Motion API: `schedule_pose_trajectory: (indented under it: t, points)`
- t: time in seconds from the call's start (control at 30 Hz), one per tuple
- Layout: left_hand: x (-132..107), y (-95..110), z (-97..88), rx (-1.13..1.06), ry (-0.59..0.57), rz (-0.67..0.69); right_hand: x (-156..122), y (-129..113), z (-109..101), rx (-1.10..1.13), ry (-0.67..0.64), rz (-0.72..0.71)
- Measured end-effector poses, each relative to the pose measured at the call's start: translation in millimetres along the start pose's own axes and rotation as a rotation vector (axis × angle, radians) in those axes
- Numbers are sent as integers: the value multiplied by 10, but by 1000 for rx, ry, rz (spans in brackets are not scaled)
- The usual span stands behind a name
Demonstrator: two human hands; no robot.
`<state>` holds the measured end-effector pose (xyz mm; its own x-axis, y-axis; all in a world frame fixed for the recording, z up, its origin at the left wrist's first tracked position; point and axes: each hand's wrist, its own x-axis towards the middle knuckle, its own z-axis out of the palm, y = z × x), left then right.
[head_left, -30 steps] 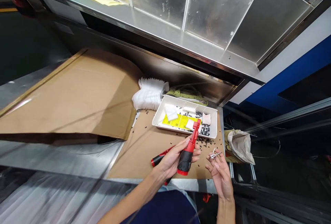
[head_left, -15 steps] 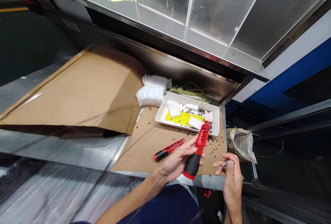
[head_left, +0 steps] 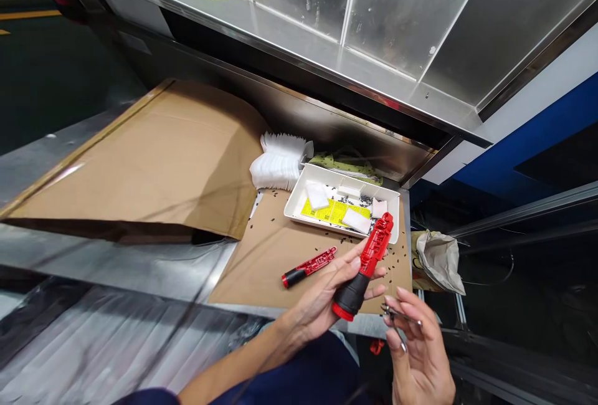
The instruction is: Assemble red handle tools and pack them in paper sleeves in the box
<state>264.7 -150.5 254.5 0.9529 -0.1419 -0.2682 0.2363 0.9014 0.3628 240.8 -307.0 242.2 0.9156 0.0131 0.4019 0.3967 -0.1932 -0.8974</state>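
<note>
My left hand (head_left: 322, 293) is closed round a red and black plastic housing (head_left: 355, 290), its ribbed red inner side facing up and its black grip low in the palm. Close by on the right, my right hand (head_left: 423, 346) pinches a small two-armed metal tool (head_left: 397, 319) between thumb and fingers. Its arms spread apart, and its exact kind is unclear. A second, slimmer red and black housing piece (head_left: 309, 266) lies on the brown cardboard sheet (head_left: 261, 255), left of the held one. Behind my hands stands a white tray (head_left: 294, 212).
White foam pads (head_left: 317, 195) and small black pieces lie in the tray; more black bits dot the cardboard. A white foam stack (head_left: 278, 162) sits behind. A large cardboard box (head_left: 140, 156) fills the left. A paper bag (head_left: 436, 258) hangs at the right edge.
My left hand has shifted the housing slightly right. My right hand has come down and opened out, so the metal tool now shows with its arms apart.
</note>
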Motion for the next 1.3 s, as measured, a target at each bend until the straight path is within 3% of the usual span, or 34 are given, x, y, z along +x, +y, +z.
schedule_pose_trajectory:
  t: [0.13,0.2,1.3]
  points:
    - [-33,-12,11,20,6,-3,49,60,19,-22,32,-326]
    - [-44,-19,14,35,6,-10,67,89,25,-20,37,-387]
    - [-55,-49,27,51,-50,-13,48,76,-28,-197,18,-429]
